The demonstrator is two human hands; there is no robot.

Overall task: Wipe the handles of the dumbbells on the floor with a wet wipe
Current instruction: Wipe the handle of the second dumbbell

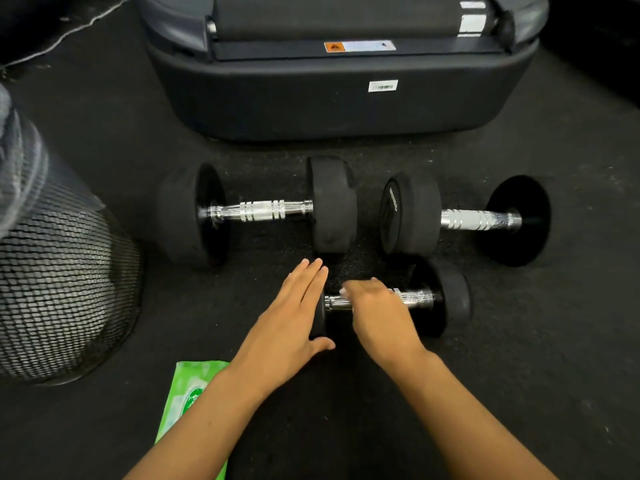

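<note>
Now the near dumbbell (pixel 398 301) lies on the floor (pixel 346 410), its handle (pixel 414 298) under the right hand (pixel 375 308), curled over the bar with a scrap of wipe (pixel 343 292) peeping out. The left hand (pixel 294 315) lies flat on the end weight. Best to keep that brace firm and stroke along the whole bar.

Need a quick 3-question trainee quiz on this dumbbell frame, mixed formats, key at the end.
1. How many dumbbells lie on the floor?
2. True or false: the left hand grips a chrome handle.
3. Which hand is on the handle of the nearest dumbbell? A) left B) right C) neither

Key
1. Three: the nearest dumbbell, the far left dumbbell and the far right dumbbell.
2. False: it rests flat, fingers straight, on that dumbbell's left weight.
3. B: the right hand, a bit of white wipe showing at its fingertips.
</note>
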